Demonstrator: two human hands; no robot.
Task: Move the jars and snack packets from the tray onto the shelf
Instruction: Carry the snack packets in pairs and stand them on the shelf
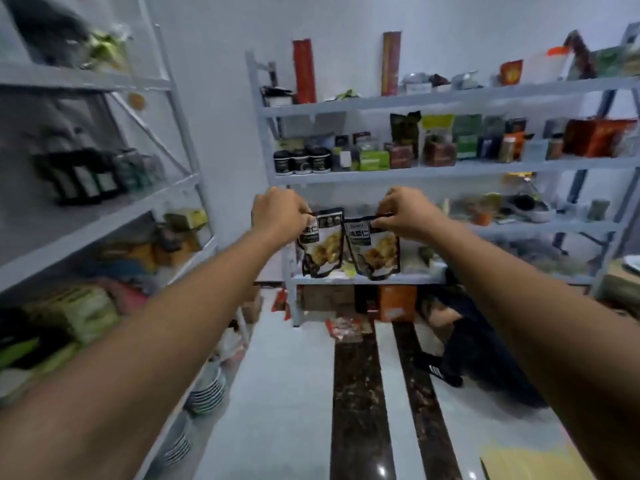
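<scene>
Both arms reach forward toward the grey metal shelf unit (367, 279) ahead. My left hand (278, 213) pinches the top edge of a black snack packet (322, 245) printed with a yellow food picture. A matching second snack packet (375, 249) hangs beside it, its top pinched by my right hand (403, 213). The two packets hang upright side by side, their lower edges at the level of a low shelf board. Three black jars (301, 161) stand on the shelf above. No tray is in view.
The shelf unit ahead holds boxes, bags and bottles on several levels. A second rack (104, 216) on the left carries dark bottles, packets and stacked plates (207, 389) near the floor. Boxes and packets lie on the floor under the shelf; a dark bag (485, 358) sits at right.
</scene>
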